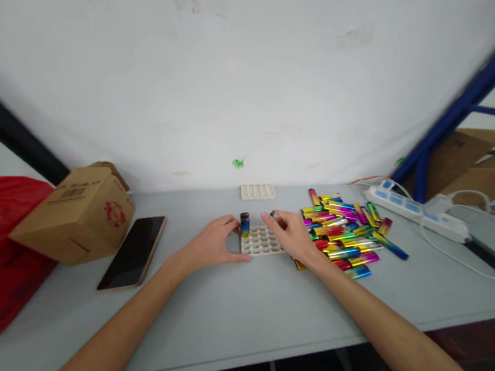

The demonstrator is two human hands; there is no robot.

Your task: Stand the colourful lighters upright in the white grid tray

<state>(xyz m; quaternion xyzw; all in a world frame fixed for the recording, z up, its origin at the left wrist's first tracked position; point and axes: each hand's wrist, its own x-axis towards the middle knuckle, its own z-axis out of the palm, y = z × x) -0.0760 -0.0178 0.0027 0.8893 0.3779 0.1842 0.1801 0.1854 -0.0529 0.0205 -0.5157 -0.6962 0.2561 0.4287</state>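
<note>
A white tray (263,243) with rows of round holes lies at the middle of the table. One lighter (245,226), blue and yellow with a black top, stands upright at its far left corner. My left hand (215,241) is at the tray's left edge, thumb and fingers spread apart, the fingertips close to that lighter. Above the tray's right side, my right hand (293,233) pinches another lighter (277,218); mostly its top shows and the fingers hide the rest. Many shiny coloured lighters (343,238) lie in a loose pile to the right, partly behind my right hand.
A second holed tray (258,192) lies near the wall. On the left are a dark-screened tablet (132,252), a cardboard box (77,217) and a red plastic bag (10,246). A white power strip (418,208) with cables lies along the right side.
</note>
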